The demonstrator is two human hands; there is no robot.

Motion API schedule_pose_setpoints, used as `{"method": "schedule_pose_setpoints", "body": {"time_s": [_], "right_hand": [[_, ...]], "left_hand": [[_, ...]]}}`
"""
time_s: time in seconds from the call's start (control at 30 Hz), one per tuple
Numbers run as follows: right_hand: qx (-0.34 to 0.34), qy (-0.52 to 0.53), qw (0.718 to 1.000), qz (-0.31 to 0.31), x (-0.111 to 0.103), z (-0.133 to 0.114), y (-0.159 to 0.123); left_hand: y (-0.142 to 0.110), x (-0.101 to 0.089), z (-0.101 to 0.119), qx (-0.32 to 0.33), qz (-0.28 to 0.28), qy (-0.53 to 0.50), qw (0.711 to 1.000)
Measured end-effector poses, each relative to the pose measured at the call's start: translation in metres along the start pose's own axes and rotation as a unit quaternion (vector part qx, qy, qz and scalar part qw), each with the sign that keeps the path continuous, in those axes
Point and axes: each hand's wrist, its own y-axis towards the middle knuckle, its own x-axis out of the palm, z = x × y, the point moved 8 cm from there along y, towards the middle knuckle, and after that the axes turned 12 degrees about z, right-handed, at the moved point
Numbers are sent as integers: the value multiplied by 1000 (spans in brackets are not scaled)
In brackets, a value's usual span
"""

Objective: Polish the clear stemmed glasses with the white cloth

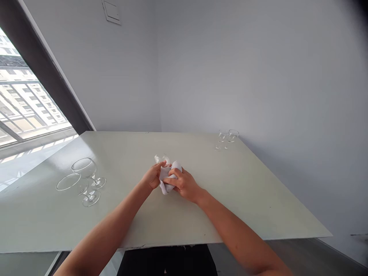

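Left hand [153,175] just left of white cloth [166,181], fingers closed on clear glass [163,158]. Glass pokes out past fingertips, on far side of cloth; rest hidden by hands and cloth. Right hand [184,184] on cloth's right side, fingers clamped on it, cloth bunched between both hands. Two stemmed glasses [86,177] well left of cloth, other pair [229,137] far off beyond cloth, to right. All above pale table [230,199].

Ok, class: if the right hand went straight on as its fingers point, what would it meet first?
The right hand would first meet the crumpled white cloth it grips, then probably the left hand, though depth is unclear.
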Motion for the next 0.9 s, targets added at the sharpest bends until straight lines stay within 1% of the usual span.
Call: {"method": "schedule_pose_setpoints", "body": {"time_s": [0.03,0.07,0.1,0.13,0.17,0.2,0.27,0.3,0.33,0.37,0.4,0.43,0.5,0.53,0.57,0.6,0.63,0.67,0.7,0.73,0.77,0.8,0.83,0.87,0.9], "right_hand": [[9,17,1000,0,0,-2,0],[38,56,998,12,-2,0,0],[79,112,990,32,-5,5,0],[131,180,973,60,-8,13,-1],[189,253,945,92,-9,23,-2],[248,324,905,124,-8,33,-5],[351,445,803,185,0,52,-12],[392,490,751,207,7,59,-15],[428,523,703,219,15,64,-18],[460,548,662,223,23,67,-21],[487,567,628,217,31,67,-23],[507,583,601,206,38,67,-25],[523,616,561,182,48,62,-26],[521,630,549,174,50,59,-26],[515,642,544,167,52,56,-26],[511,647,544,158,53,54,-26],[514,643,550,142,55,51,-28],[519,631,564,118,57,49,-30],[527,606,589,91,58,47,-33],[532,568,625,58,59,46,-35],[529,515,674,25,57,46,-37],[515,444,733,0,52,48,-38],[489,359,795,-6,43,51,-36],[456,264,850,6,31,55,-33],[420,169,891,31,17,57,-28]], "left_hand": [[-3,5,-5,-18,-19,-2,1000],[-5,11,-8,-24,-36,-9,999],[-8,16,-8,-17,-52,-20,998],[-10,20,-7,-5,-66,-34,997],[-12,24,-4,11,-76,-48,996],[-14,27,-2,29,-80,-62,994],[-15,29,3,67,-72,-81,992],[-16,28,7,95,-58,-84,990],[-18,26,10,131,-41,-79,987],[-22,25,14,173,-22,-66,982],[-26,24,18,217,-7,-45,975],[-32,25,21,258,4,-19,966],[-45,30,25,322,7,37,946],[-50,32,26,346,3,60,936],[-55,35,26,366,0,77,927],[-59,36,28,385,-1,91,918],[-62,36,31,405,2,101,909],[-64,34,34,426,11,110,898],[-65,32,39,447,22,118,887],[-67,29,44,467,35,125,875],[-67,26,49,483,49,131,864],[-68,23,54,496,63,137,855],[-68,21,57,503,73,143,849],[-68,19,60,506,82,148,846],[-67,17,61,506,88,153,844]]}}
